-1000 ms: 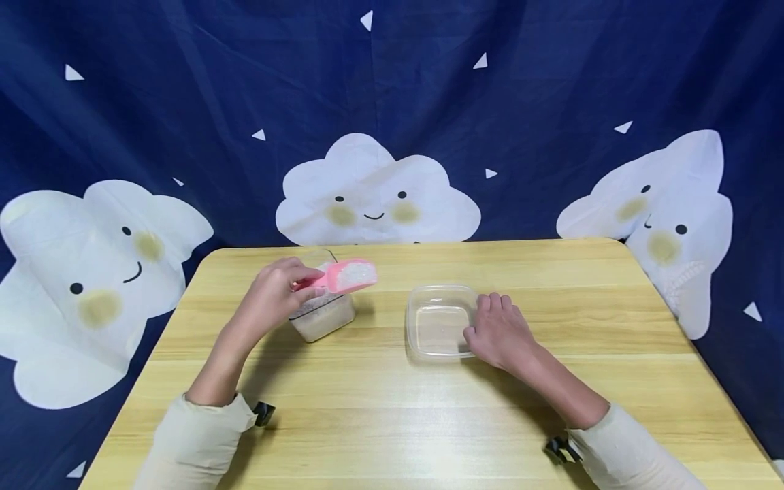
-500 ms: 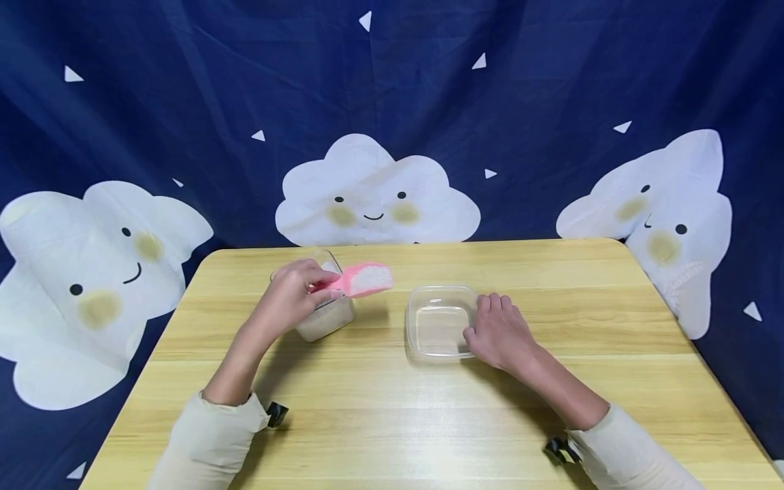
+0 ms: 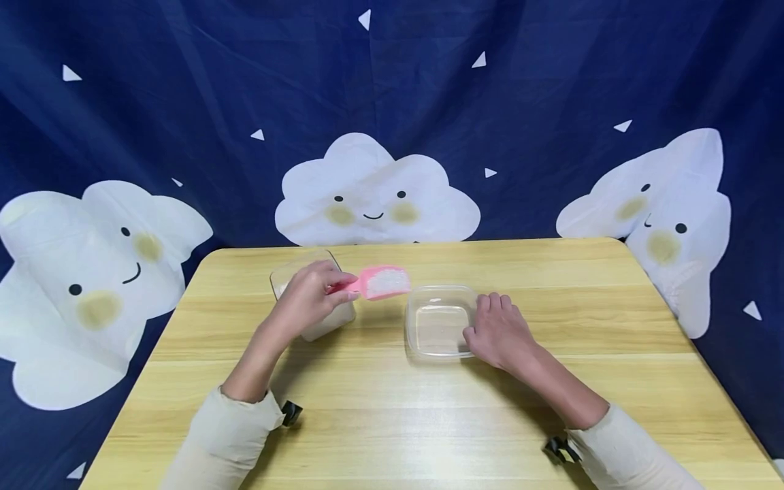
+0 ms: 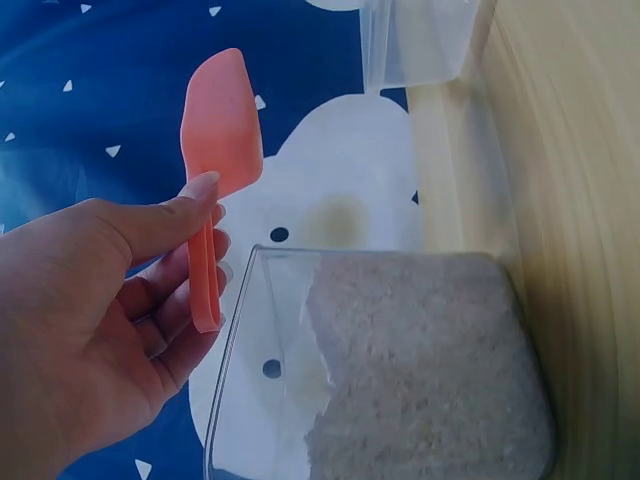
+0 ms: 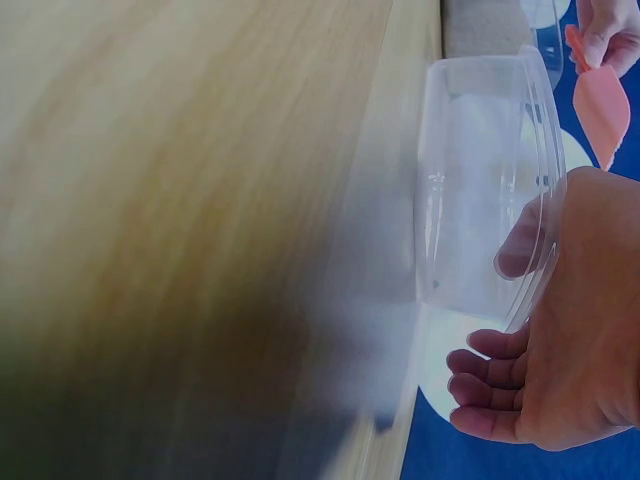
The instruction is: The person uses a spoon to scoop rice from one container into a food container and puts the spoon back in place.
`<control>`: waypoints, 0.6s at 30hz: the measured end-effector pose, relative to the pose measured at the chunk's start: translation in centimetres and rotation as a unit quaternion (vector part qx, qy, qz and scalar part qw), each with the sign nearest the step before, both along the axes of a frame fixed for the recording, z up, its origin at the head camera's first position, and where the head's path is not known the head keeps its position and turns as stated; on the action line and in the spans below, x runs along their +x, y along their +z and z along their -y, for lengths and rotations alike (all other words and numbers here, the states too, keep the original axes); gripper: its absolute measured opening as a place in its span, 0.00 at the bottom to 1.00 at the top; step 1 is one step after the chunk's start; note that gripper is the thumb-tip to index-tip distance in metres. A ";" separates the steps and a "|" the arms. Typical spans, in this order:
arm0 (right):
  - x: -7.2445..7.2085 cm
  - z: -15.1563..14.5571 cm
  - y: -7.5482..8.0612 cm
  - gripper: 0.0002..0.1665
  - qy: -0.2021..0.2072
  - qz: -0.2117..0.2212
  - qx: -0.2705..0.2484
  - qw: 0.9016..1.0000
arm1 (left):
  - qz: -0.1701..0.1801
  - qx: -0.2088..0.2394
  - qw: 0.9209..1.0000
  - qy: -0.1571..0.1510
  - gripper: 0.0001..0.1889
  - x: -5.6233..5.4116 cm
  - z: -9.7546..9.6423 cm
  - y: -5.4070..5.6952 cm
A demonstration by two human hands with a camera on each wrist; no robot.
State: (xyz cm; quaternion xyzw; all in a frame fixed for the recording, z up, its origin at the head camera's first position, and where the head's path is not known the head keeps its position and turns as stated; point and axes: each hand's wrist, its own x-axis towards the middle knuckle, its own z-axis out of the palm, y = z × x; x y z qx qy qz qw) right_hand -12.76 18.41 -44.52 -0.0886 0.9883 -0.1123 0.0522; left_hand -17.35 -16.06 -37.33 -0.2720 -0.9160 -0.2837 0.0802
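My left hand (image 3: 309,296) pinches the handle of a pink scoop (image 4: 222,120) between thumb and fingers. White grainy stuff, like rice, fills the scoop's bowl (image 3: 387,280). Below that hand stands a clear container (image 4: 430,370) largely filled with the same grains, partly hidden by the hand in the head view. To its right on the table sits a low clear plastic box (image 3: 441,323) with nothing seen inside. The scoop's tip is close to this box's left rim. My right hand (image 5: 590,310) grips the box's right rim, thumb over the edge and fingers curled outside.
Both containers stand on a light wooden table (image 3: 392,422) with rounded back corners. Behind its far edge hangs a dark blue curtain (image 3: 429,88) with white clouds and small triangles. Each sleeve carries a black clip-like piece (image 3: 290,413) at the cuff.
My left hand has moved right with the loaded scoop, from above the grain container toward the low box. The right hand and the box have stayed in place.
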 end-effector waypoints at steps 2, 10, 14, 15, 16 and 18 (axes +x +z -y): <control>0.0 0.0 0.0 0.25 0.001 0.002 0.001 1.000 | -0.004 -0.003 1.000 -0.004 0.13 0.0 -0.3 0.0; -0.1 0.0 0.1 0.25 0.002 0.004 0.003 1.000 | -0.006 -0.021 1.000 -0.012 0.13 0.0 -1.5 -0.1; -0.1 0.0 0.2 0.25 -0.001 0.004 0.003 1.000 | -0.013 -0.045 0.999 -0.010 0.12 -0.1 -2.4 -0.2; -0.1 0.0 0.2 0.25 -0.002 0.004 0.003 1.000 | -0.016 -0.050 0.999 -0.010 0.12 -0.1 -2.6 -0.3; -0.1 0.0 0.2 0.25 -0.002 0.005 0.003 1.000 | -0.017 -0.055 0.998 -0.011 0.12 -0.1 -2.8 -0.4; -0.1 0.0 0.2 0.26 -0.004 0.007 0.003 1.000 | -0.019 -0.064 0.998 -0.013 0.12 -0.1 -3.1 -0.5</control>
